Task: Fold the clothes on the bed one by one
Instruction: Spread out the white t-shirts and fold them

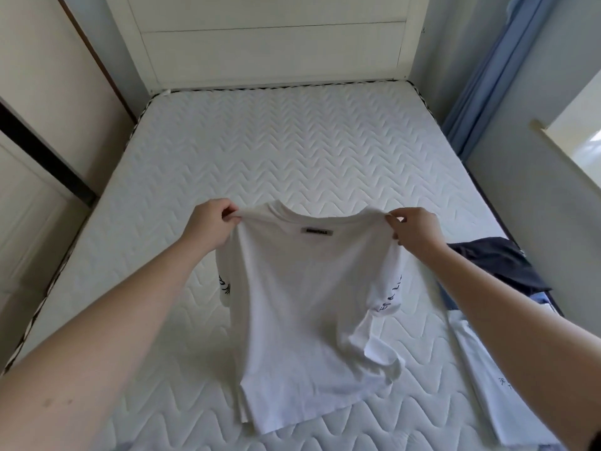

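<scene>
A person holds up a white T-shirt (305, 297) over the bed (292, 151), with both arms stretched forward. The left hand (209, 224) pinches the shirt at its left shoulder, with the fingers curled tightly around a fold of the cloth. The right hand (414, 229) pinches the shirt at its right shoulder in the same way, with thumb and fingers closed on the fabric. Between the two hands the collar hangs in a soft curve, and just below the collar there is a small dark label (318, 231); its letters are too blurred to read.

The upper part of the T-shirt is lifted from the bed, while its lower hem lies on the mattress, a little wrinkled. Both short sleeves hang down at the sides of the shirt and carry dark printed marks, which I cannot read.

To the right of the T-shirt, near the right edge of the bed, there is a dark navy garment (497, 265) lying crumpled. Closer to the person than this one, also right of the T-shirt, a second white garment (487, 369) lies flat under the right forearm, with a bit of blue cloth beside it.

Beyond the T-shirt stands a white headboard (273, 40), and far right of it hangs a blue curtain (487, 79).
</scene>
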### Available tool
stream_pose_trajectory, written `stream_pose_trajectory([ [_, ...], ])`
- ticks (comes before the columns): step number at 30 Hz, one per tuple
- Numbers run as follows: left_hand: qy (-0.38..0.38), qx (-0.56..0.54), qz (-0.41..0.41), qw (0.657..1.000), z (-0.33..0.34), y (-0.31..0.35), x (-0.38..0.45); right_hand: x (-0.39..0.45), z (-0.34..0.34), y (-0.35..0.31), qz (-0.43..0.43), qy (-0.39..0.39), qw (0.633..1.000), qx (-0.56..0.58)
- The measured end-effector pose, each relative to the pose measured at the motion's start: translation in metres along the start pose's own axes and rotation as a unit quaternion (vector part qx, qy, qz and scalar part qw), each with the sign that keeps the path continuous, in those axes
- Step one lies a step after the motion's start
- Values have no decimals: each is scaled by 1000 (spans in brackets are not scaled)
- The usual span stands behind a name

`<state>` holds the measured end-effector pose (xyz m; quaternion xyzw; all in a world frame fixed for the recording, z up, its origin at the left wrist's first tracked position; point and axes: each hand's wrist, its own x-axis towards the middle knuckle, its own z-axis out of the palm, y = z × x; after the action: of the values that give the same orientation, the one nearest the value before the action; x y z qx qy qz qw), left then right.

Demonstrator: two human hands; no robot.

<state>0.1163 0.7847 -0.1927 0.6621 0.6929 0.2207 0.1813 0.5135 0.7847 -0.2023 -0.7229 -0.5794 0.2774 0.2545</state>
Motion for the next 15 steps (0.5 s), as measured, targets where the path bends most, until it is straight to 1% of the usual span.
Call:
stream_pose_trajectory([
  [2,16,21,-13,1000,14,-6,30,29,17,3,62,-20,990,128],
  [4,28,26,-41,998,26,-13,58,58,34,5,92,-33,975,199],
  [6,33,12,-79,996,38,-19,84,87,48,1,89,-41,973,210],
  [9,45,-59,-140,987,60,-30,123,135,65,-5,54,-40,979,193],
  [12,54,-78,-150,984,87,-46,161,180,86,-6,19,-57,985,165],
  [13,38,-100,-148,983,99,-51,169,192,95,-3,9,-79,984,159],
  [15,-19,-147,-142,979,132,-60,174,204,117,11,5,-124,979,160],
])
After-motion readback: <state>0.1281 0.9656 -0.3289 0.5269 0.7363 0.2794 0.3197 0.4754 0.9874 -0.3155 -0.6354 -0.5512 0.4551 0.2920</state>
